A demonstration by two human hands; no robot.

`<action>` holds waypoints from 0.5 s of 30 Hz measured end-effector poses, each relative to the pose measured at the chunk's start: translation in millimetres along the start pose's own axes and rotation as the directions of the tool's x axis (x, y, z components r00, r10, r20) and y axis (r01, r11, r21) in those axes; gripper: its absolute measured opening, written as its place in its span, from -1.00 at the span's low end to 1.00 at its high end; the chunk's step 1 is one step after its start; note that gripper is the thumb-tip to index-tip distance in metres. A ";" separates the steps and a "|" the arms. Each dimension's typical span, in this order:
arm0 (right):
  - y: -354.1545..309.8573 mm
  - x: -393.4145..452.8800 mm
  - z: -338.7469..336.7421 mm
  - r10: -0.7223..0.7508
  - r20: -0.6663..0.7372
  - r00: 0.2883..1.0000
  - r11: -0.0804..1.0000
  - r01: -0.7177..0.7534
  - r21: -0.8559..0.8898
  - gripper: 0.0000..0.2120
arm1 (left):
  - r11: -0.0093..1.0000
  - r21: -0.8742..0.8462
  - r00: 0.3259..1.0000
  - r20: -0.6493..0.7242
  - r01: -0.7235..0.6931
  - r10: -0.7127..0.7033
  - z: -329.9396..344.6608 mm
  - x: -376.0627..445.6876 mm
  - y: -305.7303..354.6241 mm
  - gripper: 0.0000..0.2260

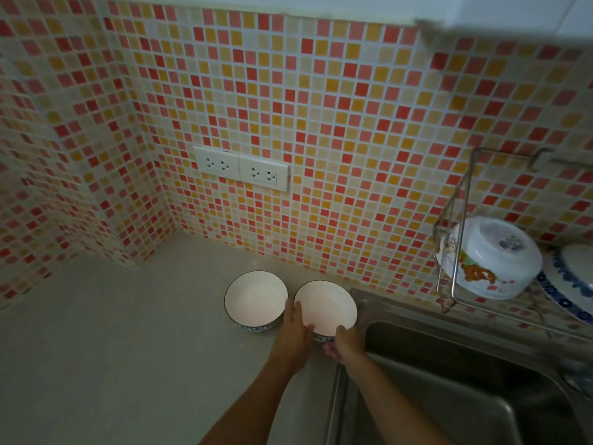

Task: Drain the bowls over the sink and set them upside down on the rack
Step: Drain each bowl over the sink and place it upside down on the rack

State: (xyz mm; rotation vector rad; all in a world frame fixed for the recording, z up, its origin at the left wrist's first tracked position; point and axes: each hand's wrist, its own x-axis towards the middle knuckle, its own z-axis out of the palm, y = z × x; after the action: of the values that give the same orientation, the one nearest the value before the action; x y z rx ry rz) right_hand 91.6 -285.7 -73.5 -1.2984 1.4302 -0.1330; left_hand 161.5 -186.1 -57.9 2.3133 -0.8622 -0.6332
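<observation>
Both hands meet on the right bowl [325,308]. The left hand [296,329] wraps the bowl's left wall, thumb hooked over the rim; the right hand [345,343] holds the near rim, fingers curled beneath the foot. Thus the grip pinches this bowl from two sides, left and near, and the bowl's open mouth faces up, lying just beyond and between the two hands. Whether it carries water cannot be told. The sink [449,364] lies directly to the right, its edge almost touching the bowl, so the draining move appears to be a short carry rightward; the right hand is the nearer to the basin. The left bowl [255,298] stands upright on the bench [128,348], just beside the held one, ungripped. The rack [455,236], farther right beyond the sink, already bears an upturned printed bowl [494,258].
</observation>
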 end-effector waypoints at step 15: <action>46.9 -98.0 -138.0 -0.115 0.139 0.984 0.992 0.107 0.061 -0.51 | 0.883 -0.469 0.998 -0.053 -0.003 -0.025 21.1 -72.2 59.0 -0.67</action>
State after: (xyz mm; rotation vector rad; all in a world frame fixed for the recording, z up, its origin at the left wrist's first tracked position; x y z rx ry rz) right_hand -65.5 -272.4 3.8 -1.3178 1.2263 -0.1489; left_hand 74.9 -179.6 -17.8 1.8854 -0.5873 -0.6900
